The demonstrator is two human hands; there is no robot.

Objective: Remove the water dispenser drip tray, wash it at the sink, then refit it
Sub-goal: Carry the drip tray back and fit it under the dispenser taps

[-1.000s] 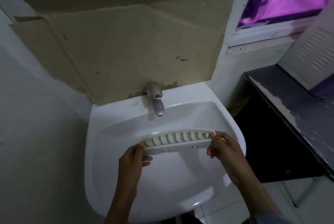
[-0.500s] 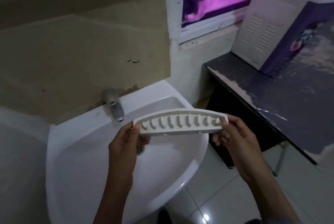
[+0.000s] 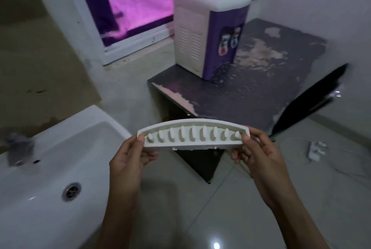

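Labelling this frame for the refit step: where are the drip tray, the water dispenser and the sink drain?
drip tray (image 3: 192,144): head view, front wall between the hands.
water dispenser (image 3: 192,35): head view, white vented side panel.
sink drain (image 3: 71,191): head view, metal strainer.

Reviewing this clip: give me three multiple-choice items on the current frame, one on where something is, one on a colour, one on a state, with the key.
1. Where is the water dispenser?
A. in the sink
B. on the dark table
C. on the floor

2. What colour is the dispenser's front panel?
A. purple
B. green
C. red

3. How is the drip tray held?
A. by one hand only
B. lying in the sink
C. by both hands at its ends

Key: B, it stands on the dark table; A, the panel with the taps is purple; C, the left hand and the right hand each grip one end, off to the right of the sink.
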